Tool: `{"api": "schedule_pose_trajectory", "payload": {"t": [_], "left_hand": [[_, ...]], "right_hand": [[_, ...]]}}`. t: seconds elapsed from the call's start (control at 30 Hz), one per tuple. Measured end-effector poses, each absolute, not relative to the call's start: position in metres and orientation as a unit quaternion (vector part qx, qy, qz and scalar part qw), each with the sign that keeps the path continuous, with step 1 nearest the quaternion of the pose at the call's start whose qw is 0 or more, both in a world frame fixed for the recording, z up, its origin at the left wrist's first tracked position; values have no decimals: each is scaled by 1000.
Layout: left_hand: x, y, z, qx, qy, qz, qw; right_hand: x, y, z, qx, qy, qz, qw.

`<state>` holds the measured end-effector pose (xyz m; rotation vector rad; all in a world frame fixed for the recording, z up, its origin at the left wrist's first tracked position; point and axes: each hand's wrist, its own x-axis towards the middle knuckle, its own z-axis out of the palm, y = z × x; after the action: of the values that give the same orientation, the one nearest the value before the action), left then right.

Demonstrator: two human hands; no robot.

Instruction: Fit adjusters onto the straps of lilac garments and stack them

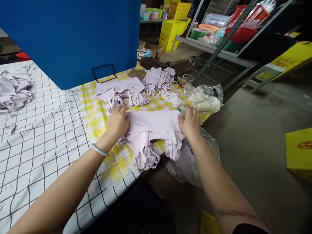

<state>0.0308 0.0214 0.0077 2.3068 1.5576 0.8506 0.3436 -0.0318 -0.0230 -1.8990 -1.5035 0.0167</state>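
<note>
A stack of pale lilac camisole tops [156, 121] lies in front of me at the table's near edge, its looped straps hanging toward me. My left hand [119, 122] is closed on the stack's left edge, fingers curled. Over at the opposite side, my right hand [190, 122] grips the right edge between thumb and fingers. Just behind lies a second stack of camisole tops [119, 89], and a more rumpled pile of tops [159, 78] sits beyond it. A phone [181, 110] shows partly beside my right hand.
A tall blue panel [80, 39] stands behind the wire stand [104, 72]. White scraps [172, 97], a glass [187, 79] and a plastic bag with white cones [207, 102] occupy the right corner. More lilac fabric [14, 89] lies left. A metal rack [216, 48] stands beyond.
</note>
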Motion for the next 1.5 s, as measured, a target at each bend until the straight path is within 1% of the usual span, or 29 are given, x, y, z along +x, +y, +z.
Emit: {"api": "schedule_pose_trajectory", "payload": {"t": [0.07,0.13,0.17,0.23,0.3,0.33,0.4,0.43,0.53,0.6,0.67,0.73,0.83,0.9,0.97,1.03,1.07,1.13,1.2,1.23,1.3,1.4,1.5], "left_hand": [[39,20,5,859,452,231,65],[44,11,4,890,411,187,64],[44,2,4,891,406,193,66],[40,-26,7,873,405,267,61],[33,-67,10,841,394,367,59],[30,-89,10,834,384,392,64],[28,-128,9,837,384,376,100],[29,-142,6,833,396,368,117],[40,-155,-3,808,447,350,157],[47,-149,-6,792,467,344,191],[49,-142,-2,770,472,349,250],[45,-141,7,732,474,354,337],[32,-152,19,666,488,320,465],[21,-164,20,636,504,292,506],[12,-174,17,612,527,283,517],[7,-175,16,598,553,304,494],[7,-170,17,606,559,328,462],[13,-146,21,661,540,378,359],[28,-107,26,746,484,390,238],[36,-86,27,786,459,363,200],[51,-45,23,845,427,280,158],[60,-9,6,862,466,146,135],[55,-2,-11,851,500,107,120]], "right_hand": [[335,-32,-23,-704,-658,-40,266],[333,-30,-27,-689,-699,4,191],[334,-30,-30,-692,-703,37,157],[339,-30,-33,-713,-686,81,119],[339,-31,-29,-716,-681,81,130],[335,-32,-23,-700,-695,75,145],[320,-30,-10,-631,-753,86,168],[308,-27,-4,-588,-785,107,165],[271,-14,6,-501,-839,183,109],[254,-7,4,-495,-840,212,70],[246,-3,0,-503,-834,220,52],[246,-3,-3,-508,-831,219,49],[248,-7,-4,-511,-831,215,44],[246,-10,-4,-514,-830,213,36],[243,-12,-5,-515,-830,210,34],[240,-11,-5,-513,-831,210,41],[240,-10,-3,-511,-832,213,47],[246,-6,3,-506,-833,214,68],[259,-2,12,-511,-830,193,110],[269,0,15,-522,-824,174,134],[291,0,17,-558,-802,137,164],[321,-4,1,-614,-768,130,131],[336,-11,-26,-634,-755,128,103]]}}
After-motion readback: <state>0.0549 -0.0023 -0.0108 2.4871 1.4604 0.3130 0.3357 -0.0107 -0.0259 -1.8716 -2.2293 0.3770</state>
